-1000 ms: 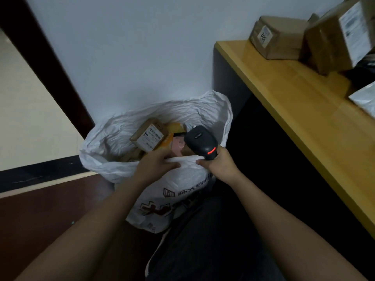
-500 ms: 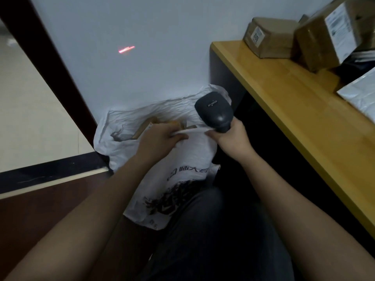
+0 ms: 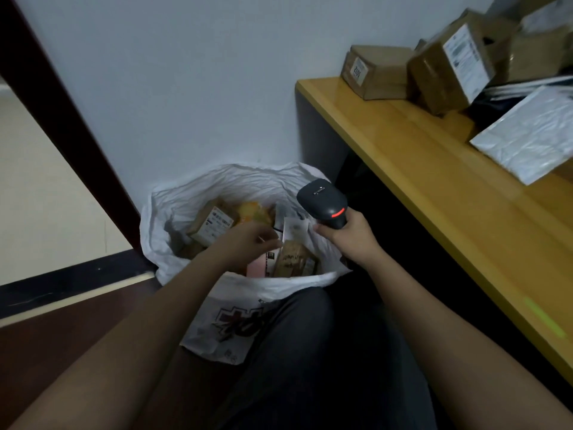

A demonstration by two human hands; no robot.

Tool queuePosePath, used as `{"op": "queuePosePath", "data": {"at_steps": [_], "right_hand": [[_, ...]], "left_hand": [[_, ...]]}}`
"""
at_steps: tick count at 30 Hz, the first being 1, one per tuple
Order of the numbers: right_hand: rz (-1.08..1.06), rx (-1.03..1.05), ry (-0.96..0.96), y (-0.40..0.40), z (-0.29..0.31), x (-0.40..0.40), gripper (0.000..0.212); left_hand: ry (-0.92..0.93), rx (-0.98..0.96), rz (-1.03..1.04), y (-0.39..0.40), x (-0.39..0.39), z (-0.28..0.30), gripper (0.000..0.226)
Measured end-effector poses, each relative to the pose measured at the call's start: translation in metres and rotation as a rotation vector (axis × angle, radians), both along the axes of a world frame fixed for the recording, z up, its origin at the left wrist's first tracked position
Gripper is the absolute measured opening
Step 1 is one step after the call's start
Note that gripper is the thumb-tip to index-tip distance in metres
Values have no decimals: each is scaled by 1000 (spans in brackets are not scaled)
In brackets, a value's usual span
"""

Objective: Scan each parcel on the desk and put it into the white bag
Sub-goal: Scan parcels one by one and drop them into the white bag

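Note:
The white bag [image 3: 223, 187] stands open on the floor against the wall. Inside lie a labelled brown box [image 3: 210, 226], an orange packet [image 3: 251, 211], a pink parcel [image 3: 256, 269] and another brown box [image 3: 294, 259]. My left hand [image 3: 248, 243] hovers inside the bag's mouth just above these parcels, fingers loose, with nothing visibly in it. At the bag's right rim, my right hand [image 3: 352, 240] grips a black handheld scanner [image 3: 322, 201] whose red light is on. On the desk [image 3: 434, 193] sit more parcels: a brown box [image 3: 379, 71], a labelled box [image 3: 449, 72] and a white mailer [image 3: 527, 135].
The desk's yellow edge runs diagonally along the right, with dark space under it. A dark door frame [image 3: 62, 119] stands left of the bag, beside a pale floor. My trouser leg [image 3: 294, 352] presses against the bag's near side.
Both hands pinched the bag's near rim and lifted it half a second ago. Now the bag sits lower and gapes open, and my left hand has let go and moved over the parcels.

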State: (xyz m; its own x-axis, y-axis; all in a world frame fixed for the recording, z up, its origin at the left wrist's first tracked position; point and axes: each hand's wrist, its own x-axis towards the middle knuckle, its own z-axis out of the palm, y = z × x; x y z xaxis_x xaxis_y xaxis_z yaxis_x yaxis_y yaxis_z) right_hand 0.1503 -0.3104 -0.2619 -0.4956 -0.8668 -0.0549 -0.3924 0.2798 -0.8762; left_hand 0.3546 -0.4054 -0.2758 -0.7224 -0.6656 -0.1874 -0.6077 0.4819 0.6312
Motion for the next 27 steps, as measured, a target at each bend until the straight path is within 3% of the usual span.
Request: {"op": "queuePosePath", "data": {"at_steps": [7,12,17,20,27], "right_hand": [[-31,-142,232,12,87,-8,9],[-212,-212,285,45,160,-20,31],[-395,-205,307,101,218,-55,9],[-501,-199,300,134,241,-82,19],[-771,-172,359,209,267,-153,10]], "left_hand": [[215,-222,104,-7,-38,76,30],[344,-256,126,9,-85,140,31],[399,-244,25,43,-146,192,29],[415,-237,-72,67,-185,209,26],[382,-232,-259,115,-283,225,26]]}}
